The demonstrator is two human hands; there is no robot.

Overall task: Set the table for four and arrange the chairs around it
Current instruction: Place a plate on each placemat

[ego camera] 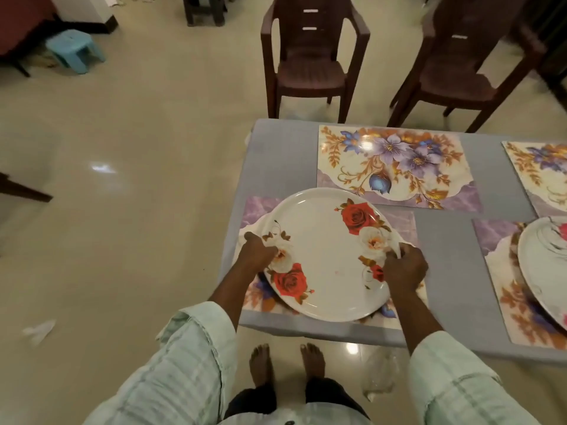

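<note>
I hold a white plate point(328, 259) printed with red and cream roses over the near-left placemat point(405, 228) on the grey counter point(441, 240). My left hand point(257, 256) grips the plate's left rim, fingers curled at the edge; my right hand point(403, 271) grips the right rim, fingers curled over it. The plate faces up, slightly tilted, and looks oval from this angle, its long axis running from far left to near right; one rose cluster sits at the far right, the other at the near left. Whether it rests fully on the mat I cannot tell.

On the far side of the counter lies a second floral placemat point(395, 167), bare, and a third point(540, 167) is cut by the right edge. To the near right, another plate point(543, 265) lies on a fourth placemat point(503, 289). Two dark brown plastic chairs point(313, 65) point(460, 72) stand just beyond the counter's far edge. A pale blue stool point(73, 49) stands on the tiled floor point(153, 179) at far left. My bare feet point(260, 363) stand at the counter's near edge.
</note>
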